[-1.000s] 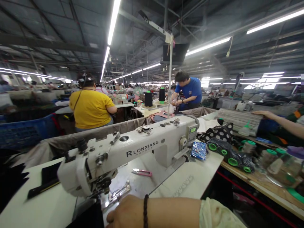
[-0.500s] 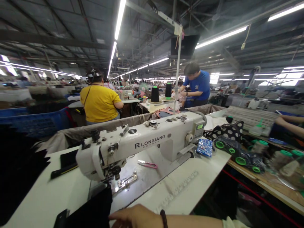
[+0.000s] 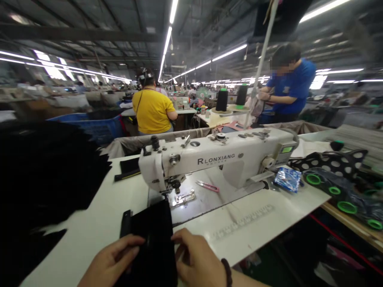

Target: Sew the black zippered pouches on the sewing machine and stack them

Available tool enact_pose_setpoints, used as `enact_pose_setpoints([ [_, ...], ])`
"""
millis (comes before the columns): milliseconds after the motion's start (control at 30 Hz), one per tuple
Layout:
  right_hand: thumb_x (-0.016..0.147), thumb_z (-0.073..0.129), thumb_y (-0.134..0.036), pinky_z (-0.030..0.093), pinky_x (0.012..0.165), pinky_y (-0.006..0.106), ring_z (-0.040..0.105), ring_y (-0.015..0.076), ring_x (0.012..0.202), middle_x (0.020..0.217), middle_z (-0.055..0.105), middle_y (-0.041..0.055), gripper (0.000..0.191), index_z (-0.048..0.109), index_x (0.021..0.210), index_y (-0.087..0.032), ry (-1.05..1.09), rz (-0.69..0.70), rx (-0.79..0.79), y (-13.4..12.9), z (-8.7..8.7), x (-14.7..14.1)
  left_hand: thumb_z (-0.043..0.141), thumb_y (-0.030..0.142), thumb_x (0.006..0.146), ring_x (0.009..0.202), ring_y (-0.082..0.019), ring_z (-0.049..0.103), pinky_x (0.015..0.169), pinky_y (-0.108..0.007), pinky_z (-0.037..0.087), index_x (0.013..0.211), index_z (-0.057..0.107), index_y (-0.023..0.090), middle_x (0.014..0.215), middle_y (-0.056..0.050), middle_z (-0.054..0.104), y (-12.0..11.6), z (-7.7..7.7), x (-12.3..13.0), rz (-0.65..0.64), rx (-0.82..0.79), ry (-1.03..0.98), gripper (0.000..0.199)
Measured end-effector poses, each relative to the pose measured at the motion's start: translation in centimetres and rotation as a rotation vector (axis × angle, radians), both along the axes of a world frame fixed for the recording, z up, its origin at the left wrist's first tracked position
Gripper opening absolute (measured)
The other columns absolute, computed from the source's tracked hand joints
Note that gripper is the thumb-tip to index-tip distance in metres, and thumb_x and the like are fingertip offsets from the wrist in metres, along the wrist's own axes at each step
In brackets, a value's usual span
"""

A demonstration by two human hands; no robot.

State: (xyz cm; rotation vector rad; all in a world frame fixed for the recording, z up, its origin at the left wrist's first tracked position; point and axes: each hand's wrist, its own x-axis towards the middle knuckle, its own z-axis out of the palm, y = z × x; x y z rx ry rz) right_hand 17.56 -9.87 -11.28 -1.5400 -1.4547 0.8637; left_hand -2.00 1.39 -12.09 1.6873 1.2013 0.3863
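Note:
A piece of black fabric lies on the white table, its far end by the needle of the sewing machine. My left hand bends over its left part, thumb and forefinger closed on the cloth. At the right edge, my right hand grips the same piece between its fingers, which are partly hidden. A dark strip runs along the fabric's left side. Just right of the needle, a metal guide sits on the machine bed, with pink-handled thread snips beyond it.
A large black fabric pile stands at the left. Another black piece lies behind the machine head. To the right are a blue packet and bagged thread cones. Two co-workers, in yellow and blue, work beyond.
My view has swung left and down, so the machine appears farther right. My left hand has come into view on the black fabric; my right hand is still at its right edge.

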Motion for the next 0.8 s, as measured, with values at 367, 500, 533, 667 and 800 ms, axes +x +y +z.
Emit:
enact_pose_setpoints([
  [367,0.071,0.047,-0.017,0.043,0.058,0.023,0.052,0.0112,0.061,0.067,0.054,-0.0025,0.022,0.047,0.093,-0.019,0.147,0.134,-0.082,-0.3,-0.3,0.8,0.05,0.023,0.071,0.05,-0.007,0.048,0.051,-0.02,0.04,0.085,0.06,0.012,0.069,0.0,0.055,-1.4,1.7,0.6,-0.035,0.024,-0.157,0.02],
  [500,0.076,0.047,-0.018,0.046,0.059,0.023,0.055,0.0116,0.063,0.071,0.058,-0.0002,0.022,0.05,0.097,-0.019,-0.079,0.183,0.01,-0.9,-0.6,1.3,0.05,0.021,0.073,0.051,-0.007,0.049,0.051,-0.019,0.04,0.088,0.059,0.011,0.065,0.001,0.054,-1.3,1.1,0.4,-0.058,0.016,-0.157,0.02],
  [533,0.078,0.045,-0.017,0.046,0.061,0.023,0.056,0.0122,0.066,0.076,0.059,0.0018,0.024,0.051,0.101,-0.019,-0.191,0.196,0.104,-1.1,-0.7,1.4,0.049,0.02,0.074,0.051,-0.007,0.049,0.051,-0.019,0.041,0.089,0.059,0.011,0.065,0.001,0.054,-1.3,1.1,0.4,-0.065,0.012,-0.145,0.02],
  [667,0.078,0.037,-0.008,0.047,0.064,0.033,0.054,0.0197,0.078,0.095,0.057,0.0137,0.027,0.059,0.093,-0.015,-0.711,0.178,0.516,-1.0,-0.8,1.3,0.047,0.018,0.077,0.054,-0.008,0.05,0.053,-0.02,0.043,0.09,0.06,0.012,0.071,-0.001,0.054,-1.1,1.7,0.4,-0.162,0.084,-0.075,0.02],
  [800,0.074,0.04,-0.004,0.045,0.076,0.042,0.052,0.0254,0.086,0.097,0.057,0.0175,0.025,0.062,0.083,-0.009,-0.927,0.215,0.582,0.0,-0.3,0.8,0.044,0.013,0.08,0.082,-0.014,0.051,0.075,-0.028,0.044,0.098,0.061,0.016,0.092,-0.006,0.051,-0.7,3.1,1.2,-0.35,0.607,0.106,0.025],
])
